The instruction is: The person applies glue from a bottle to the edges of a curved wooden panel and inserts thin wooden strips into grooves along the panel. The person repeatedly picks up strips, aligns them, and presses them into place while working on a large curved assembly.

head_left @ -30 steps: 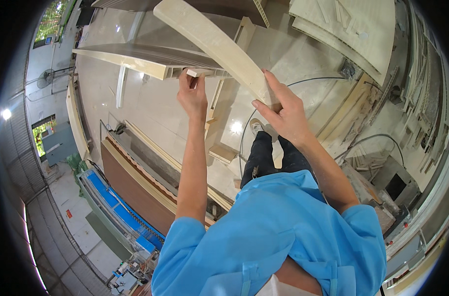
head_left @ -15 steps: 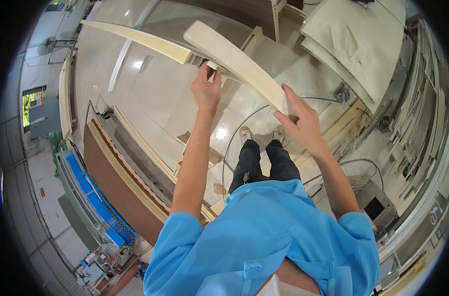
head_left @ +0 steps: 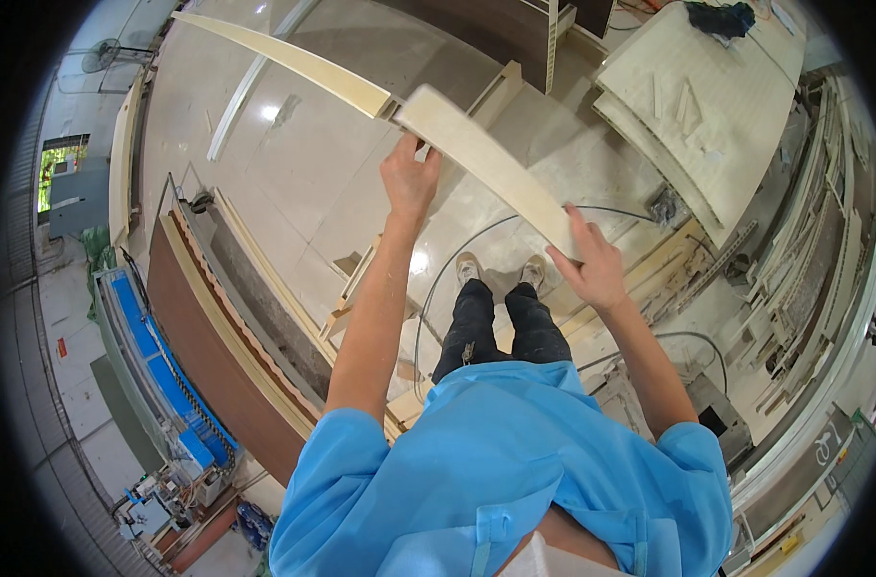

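A pale, flat wooden board (head_left: 491, 163) with a rounded far end slants across in front of me. My right hand (head_left: 592, 264) is closed around its near end, thumb on one side and fingers on the other. Below the board's far end, my left hand (head_left: 411, 181) is closed with its fingers curled upward. The fingertips are partly hidden by the board, so what they grip cannot be made out. Just beyond them, the end of a long pale strip (head_left: 303, 69) lies beside the board's far end; whether the two touch is unclear.
At the far right stands a pale table (head_left: 746, 115) with offcuts and a dark cloth (head_left: 719, 19). Stacked strips (head_left: 813, 279) fill the right side. A black hose (head_left: 457, 250) loops over the floor near my feet. Brown panels (head_left: 217, 356) stand at left, beside a blue machine (head_left: 154, 337).
The board's far end has shifted right and toward me. A small white piece that showed at my left fingertips is now out of sight. My right hand keeps its grip, slightly lower.
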The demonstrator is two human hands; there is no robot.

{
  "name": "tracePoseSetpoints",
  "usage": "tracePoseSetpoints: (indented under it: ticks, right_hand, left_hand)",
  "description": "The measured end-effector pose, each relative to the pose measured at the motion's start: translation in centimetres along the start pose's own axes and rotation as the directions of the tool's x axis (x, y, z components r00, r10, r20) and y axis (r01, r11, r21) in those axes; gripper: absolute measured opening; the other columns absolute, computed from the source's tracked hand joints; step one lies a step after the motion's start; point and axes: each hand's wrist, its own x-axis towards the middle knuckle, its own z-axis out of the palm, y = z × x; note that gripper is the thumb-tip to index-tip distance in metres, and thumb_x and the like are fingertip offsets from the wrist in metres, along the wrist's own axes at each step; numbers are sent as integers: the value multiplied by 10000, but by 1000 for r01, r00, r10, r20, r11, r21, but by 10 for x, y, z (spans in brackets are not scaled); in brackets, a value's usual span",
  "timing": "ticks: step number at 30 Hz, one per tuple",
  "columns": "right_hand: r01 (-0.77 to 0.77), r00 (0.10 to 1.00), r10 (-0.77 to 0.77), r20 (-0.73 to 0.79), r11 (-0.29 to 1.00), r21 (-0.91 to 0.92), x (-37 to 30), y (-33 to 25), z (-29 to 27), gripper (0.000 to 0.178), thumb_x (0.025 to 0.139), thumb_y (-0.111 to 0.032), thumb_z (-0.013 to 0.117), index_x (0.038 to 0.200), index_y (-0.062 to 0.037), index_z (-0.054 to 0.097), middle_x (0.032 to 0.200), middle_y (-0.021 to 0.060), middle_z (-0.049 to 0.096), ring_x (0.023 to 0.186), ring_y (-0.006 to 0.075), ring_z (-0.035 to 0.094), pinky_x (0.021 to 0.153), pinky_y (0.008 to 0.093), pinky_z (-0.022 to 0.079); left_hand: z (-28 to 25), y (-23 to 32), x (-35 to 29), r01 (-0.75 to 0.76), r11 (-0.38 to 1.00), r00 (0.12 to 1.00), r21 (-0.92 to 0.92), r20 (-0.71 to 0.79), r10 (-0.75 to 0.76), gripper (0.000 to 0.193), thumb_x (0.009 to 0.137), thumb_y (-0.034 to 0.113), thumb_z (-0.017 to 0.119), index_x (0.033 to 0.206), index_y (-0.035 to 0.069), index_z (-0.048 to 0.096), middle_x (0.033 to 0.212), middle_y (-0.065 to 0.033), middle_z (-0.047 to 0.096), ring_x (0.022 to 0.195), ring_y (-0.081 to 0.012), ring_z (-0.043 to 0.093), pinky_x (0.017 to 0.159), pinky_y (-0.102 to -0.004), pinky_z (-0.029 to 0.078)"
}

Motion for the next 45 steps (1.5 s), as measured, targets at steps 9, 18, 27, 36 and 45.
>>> tracePoseSetpoints:
  ticks: [9,18,27,36,45]
  right_hand:
    - [30,996,-30,-83,1000,5,-4,2,-4,772,912,-347,829,1588,-126,529,856,119,650,703,320,671,618,424,556]
    - [-53,996,56,-62,997,56,1,-7,-10,748,930,-332,814,1589,-128,526,880,135,658,711,335,662,630,428,548]
    - [-141,990,142,-7,986,93,-4,-1,-7,761,930,-327,818,1595,-123,509,929,160,681,759,363,687,681,446,562]
    - [-175,984,176,21,984,-36,-9,0,-4,747,932,-403,805,1588,-168,535,830,116,619,682,321,659,598,422,534]
    - [-223,968,233,91,969,-103,0,5,1,734,938,-380,809,1574,-130,540,933,141,684,729,345,683,670,457,568]
  left_hand:
    - [0,0,0,-6,996,999,90,46,2,286,873,149,842,1136,60,773,1002,-159,800,924,-309,798,797,-393,617]
    - [1,5,3,86,996,996,32,33,-87,337,866,132,840,1185,53,765,1013,-150,810,945,-288,803,838,-385,618]
    - [5,-1,3,2,1000,1000,29,-7,-2,340,859,136,858,1174,42,770,978,-160,803,890,-281,799,815,-380,617]
    - [2,2,9,-44,989,998,142,48,37,329,880,169,863,1151,13,758,966,-147,808,899,-280,799,819,-394,613]
    - [10,7,11,22,999,1000,47,2,-22,307,879,138,848,1155,37,760,979,-141,804,910,-297,791,852,-392,612]
